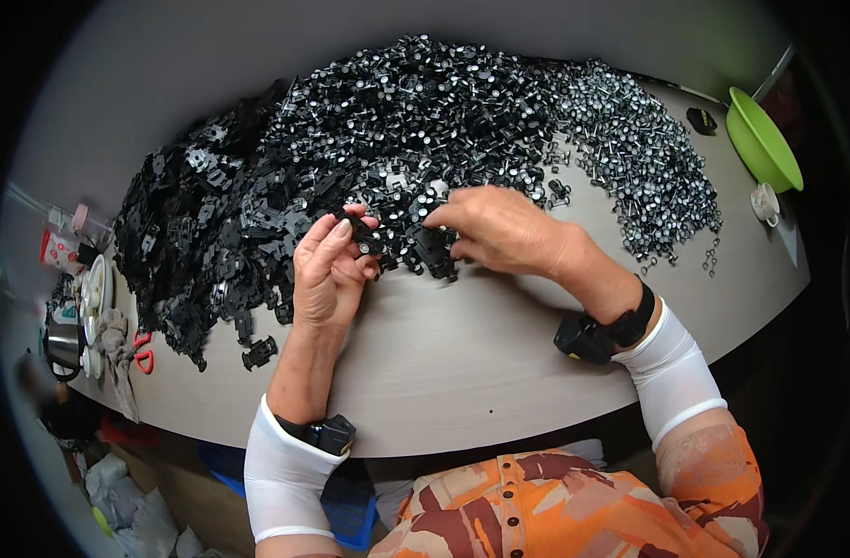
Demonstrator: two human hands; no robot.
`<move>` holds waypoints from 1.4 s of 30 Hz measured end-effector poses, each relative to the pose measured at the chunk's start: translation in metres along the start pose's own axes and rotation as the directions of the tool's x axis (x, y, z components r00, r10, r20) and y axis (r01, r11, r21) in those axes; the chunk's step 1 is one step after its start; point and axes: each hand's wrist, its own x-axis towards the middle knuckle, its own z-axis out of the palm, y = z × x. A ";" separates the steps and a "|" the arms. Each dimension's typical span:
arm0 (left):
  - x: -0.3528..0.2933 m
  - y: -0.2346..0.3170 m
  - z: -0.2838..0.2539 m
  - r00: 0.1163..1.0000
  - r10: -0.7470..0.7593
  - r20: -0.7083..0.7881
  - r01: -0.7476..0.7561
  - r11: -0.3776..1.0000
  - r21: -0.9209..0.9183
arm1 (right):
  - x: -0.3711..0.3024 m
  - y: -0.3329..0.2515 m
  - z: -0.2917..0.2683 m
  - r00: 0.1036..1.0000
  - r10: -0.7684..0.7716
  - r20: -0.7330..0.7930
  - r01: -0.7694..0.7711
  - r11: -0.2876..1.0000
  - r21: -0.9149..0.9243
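My left hand (327, 265) pinches a small black plastic toy car chassis (367, 244) between thumb and fingers, with a round wheel showing on it. To its right, my right hand (504, 231) reaches over the near edge of the pile, thumb and forefinger apart and curved beside black chassis pieces (432, 249). Whether its fingertips touch any piece is hard to make out. Beyond both hands rises a heap of black-and-silver wheels on axles (416, 102). Flat black chassis plates (192, 223) are piled to the left.
Silvery wheel axles (630, 158) spread over the table (444, 372) at right, near a green basin (760, 139) and a white cup (764, 205). At left lie red-handled scissors (143, 353), a grey cloth (118, 358) and a metal kettle (64, 349). One chassis (259, 352) lies apart.
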 end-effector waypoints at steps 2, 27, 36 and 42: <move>-0.001 0.000 0.000 1.000 0.005 0.008 -0.005 1.000 -0.009 | 0.001 -0.014 0.004 1.000 0.005 0.031 -0.005 1.000 -0.024; 0.002 0.008 -0.008 0.988 0.151 -0.027 -0.148 0.986 0.071 | 0.023 -0.038 0.029 0.980 -0.022 -0.200 0.014 0.999 -0.041; -0.003 0.012 -0.008 0.993 0.116 -0.008 -0.115 0.992 0.044 | 0.009 -0.025 0.009 0.979 -0.036 -0.202 0.058 0.992 0.108; 0.002 0.007 -0.007 0.994 0.106 -0.013 -0.105 0.993 0.056 | -0.012 -0.021 0.013 0.996 -0.064 -0.057 0.065 0.998 0.026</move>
